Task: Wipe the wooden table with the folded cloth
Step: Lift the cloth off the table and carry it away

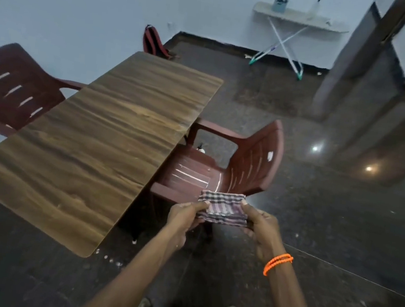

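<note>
A checked cloth (222, 208), folded into a small thick rectangle, is held in the air to the right of the wooden table (95, 145). My left hand (184, 217) pinches its left edge and my right hand (261, 224), with orange bands on the wrist, pinches its right edge. The cloth hangs over the front of a dark red plastic chair and is apart from the table. The tabletop is bare, brown and wood-grained, and stretches away to the upper middle.
One dark red plastic chair (233, 167) stands at the table's right side, another (18, 90) at its left by the wall. A backpack (154, 41) leans on the far wall. An ironing board (299, 20) stands at the back right. The floor is dark stone.
</note>
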Action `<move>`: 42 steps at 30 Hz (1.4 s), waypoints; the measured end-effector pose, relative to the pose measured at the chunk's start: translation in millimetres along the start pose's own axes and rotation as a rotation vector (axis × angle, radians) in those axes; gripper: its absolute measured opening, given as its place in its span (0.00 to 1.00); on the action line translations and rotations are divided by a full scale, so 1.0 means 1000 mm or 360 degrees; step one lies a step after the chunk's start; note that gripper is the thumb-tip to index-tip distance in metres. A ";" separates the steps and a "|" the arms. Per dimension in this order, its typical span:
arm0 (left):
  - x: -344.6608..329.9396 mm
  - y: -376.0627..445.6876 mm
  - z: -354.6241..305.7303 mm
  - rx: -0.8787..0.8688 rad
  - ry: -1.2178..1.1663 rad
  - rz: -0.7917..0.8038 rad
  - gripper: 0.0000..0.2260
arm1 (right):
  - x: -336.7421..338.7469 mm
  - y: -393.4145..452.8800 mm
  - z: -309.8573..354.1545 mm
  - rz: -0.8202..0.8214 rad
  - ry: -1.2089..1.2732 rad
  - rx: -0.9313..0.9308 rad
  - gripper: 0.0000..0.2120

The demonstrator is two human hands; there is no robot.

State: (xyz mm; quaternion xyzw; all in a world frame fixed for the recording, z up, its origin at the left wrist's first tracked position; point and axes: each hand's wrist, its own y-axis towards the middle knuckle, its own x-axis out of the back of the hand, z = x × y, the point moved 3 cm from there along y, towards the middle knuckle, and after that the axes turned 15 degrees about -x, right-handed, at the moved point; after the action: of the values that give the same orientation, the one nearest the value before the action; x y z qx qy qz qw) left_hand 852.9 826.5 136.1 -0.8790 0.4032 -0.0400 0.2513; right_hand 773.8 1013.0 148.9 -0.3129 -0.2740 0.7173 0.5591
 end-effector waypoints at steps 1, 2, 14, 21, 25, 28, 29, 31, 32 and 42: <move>-0.016 -0.002 -0.001 -0.0004 -0.0017 0.0000 0.05 | 0.011 -0.003 0.009 -0.0015 0.0021 0.0020 0.17; -0.035 -0.006 -0.001 0.0004 -0.0027 0.0014 0.05 | 0.027 -0.007 0.019 -0.0028 0.0052 0.0044 0.16; -0.190 0.018 -0.018 0.0008 -0.0073 0.0149 0.07 | 0.141 0.010 0.120 -0.0035 0.0301 0.0132 0.17; -0.277 0.089 -0.043 -0.0016 -0.0155 0.0251 0.12 | 0.179 0.075 0.195 -0.0060 0.0318 0.0166 0.21; -0.337 0.131 -0.062 -0.0008 -0.0180 0.0328 0.08 | 0.204 0.120 0.242 -0.0118 0.0378 0.0172 0.21; -0.376 0.160 -0.079 -0.0068 -0.0122 0.0392 0.06 | 0.217 0.151 0.280 -0.0118 0.0395 0.0155 0.20; -0.387 0.171 -0.084 -0.0097 -0.0095 0.0390 0.07 | 0.222 0.163 0.293 -0.0117 0.0385 0.0147 0.20; -0.410 0.191 -0.097 -0.0141 -0.0101 0.0408 0.06 | 0.230 0.186 0.320 -0.0106 0.0374 0.0142 0.21; -0.423 0.203 -0.104 -0.0156 -0.0114 0.0417 0.05 | 0.233 0.199 0.335 -0.0097 0.0370 0.0135 0.21; -0.540 0.324 -0.157 -0.0285 -0.0165 0.0158 0.05 | 0.259 0.329 0.497 0.0140 0.0217 0.0172 0.17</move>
State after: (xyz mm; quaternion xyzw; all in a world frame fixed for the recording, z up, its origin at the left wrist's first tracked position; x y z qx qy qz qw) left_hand 224.7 978.3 190.7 -0.8777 0.4347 0.0542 0.1940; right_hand 144.7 1170.1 192.5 -0.3422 -0.1823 0.7318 0.5605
